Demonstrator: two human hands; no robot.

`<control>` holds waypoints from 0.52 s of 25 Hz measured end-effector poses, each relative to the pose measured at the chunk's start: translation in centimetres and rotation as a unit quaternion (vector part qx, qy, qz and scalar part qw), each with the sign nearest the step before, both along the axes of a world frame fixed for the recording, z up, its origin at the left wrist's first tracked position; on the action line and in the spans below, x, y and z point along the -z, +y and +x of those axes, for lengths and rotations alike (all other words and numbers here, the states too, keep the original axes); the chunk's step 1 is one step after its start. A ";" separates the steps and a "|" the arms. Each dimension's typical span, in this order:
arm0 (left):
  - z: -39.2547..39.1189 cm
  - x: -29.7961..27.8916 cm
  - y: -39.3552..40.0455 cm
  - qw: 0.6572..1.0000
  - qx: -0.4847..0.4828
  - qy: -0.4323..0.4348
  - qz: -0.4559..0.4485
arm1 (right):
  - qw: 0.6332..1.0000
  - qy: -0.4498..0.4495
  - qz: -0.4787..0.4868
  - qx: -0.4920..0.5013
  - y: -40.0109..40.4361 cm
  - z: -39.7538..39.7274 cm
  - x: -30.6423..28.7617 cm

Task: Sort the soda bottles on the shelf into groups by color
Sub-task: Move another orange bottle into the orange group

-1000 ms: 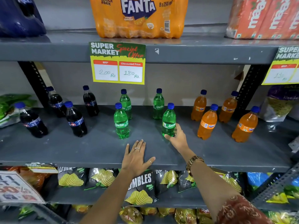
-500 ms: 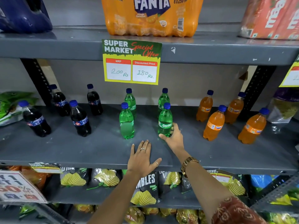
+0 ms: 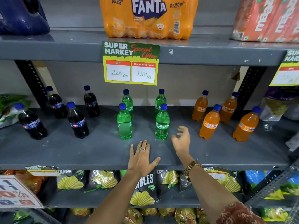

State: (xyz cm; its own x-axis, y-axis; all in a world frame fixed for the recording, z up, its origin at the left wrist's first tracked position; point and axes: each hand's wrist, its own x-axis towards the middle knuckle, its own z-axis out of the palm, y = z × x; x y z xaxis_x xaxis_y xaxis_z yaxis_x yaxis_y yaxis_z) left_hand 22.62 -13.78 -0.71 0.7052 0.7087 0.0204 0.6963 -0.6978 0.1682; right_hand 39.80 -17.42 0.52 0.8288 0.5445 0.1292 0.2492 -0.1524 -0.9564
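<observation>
Now my right hand [image 3: 182, 139] has let go of the front-right Sprite [image 3: 162, 122] and drawn back; it stands just left of my fingertips. Judged sorted: colas [image 3: 77, 121] far left, Fantas [image 3: 210, 123] right. Right fingers spread, holding nothing. Left hand [image 3: 142, 159] flat on shelf [image 3: 80, 152], fingers apart.

**Open lanes between three bottle clusters**

On the grey shelf [image 3: 97, 152], bare lanes run toward 12 o'clock between the cola bottles [image 3: 77, 122], Sprite bottles [image 3: 162, 122] and Fanta bottles [image 3: 210, 123]. The front strip is blocked at centre by the flat left hand [image 3: 142, 159] and the lifted right hand [image 3: 182, 139]. The price tag [image 3: 131, 63] hangs overhead at 12.
</observation>
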 end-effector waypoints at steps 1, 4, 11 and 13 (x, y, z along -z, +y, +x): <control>0.2 -0.1 -0.2 1.000 0.010 -0.001 -0.001 | 0.999 0.003 0.006 0.054 -0.8 0.5 0.0; 1.5 -0.3 -1.0 0.999 0.054 -0.006 -0.002 | 0.982 0.026 0.023 0.185 -3.0 2.5 -0.2; 5.9 -0.3 -3.0 0.994 0.108 0.008 -0.011 | 0.971 0.053 -0.002 0.234 -5.7 7.3 -0.5; 7.0 -0.3 -3.5 0.993 0.115 0.004 -0.012 | 0.979 0.045 -0.018 0.196 -5.7 7.9 -0.5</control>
State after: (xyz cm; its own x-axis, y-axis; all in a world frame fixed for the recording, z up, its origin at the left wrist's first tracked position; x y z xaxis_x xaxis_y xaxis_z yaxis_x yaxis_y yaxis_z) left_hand 29.60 -17.27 -0.44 0.8484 0.5294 -0.0004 0.5207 -0.8343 0.1811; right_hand 47.71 -23.16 1.02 0.9824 0.1841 0.0325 0.0795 -0.2538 -0.9640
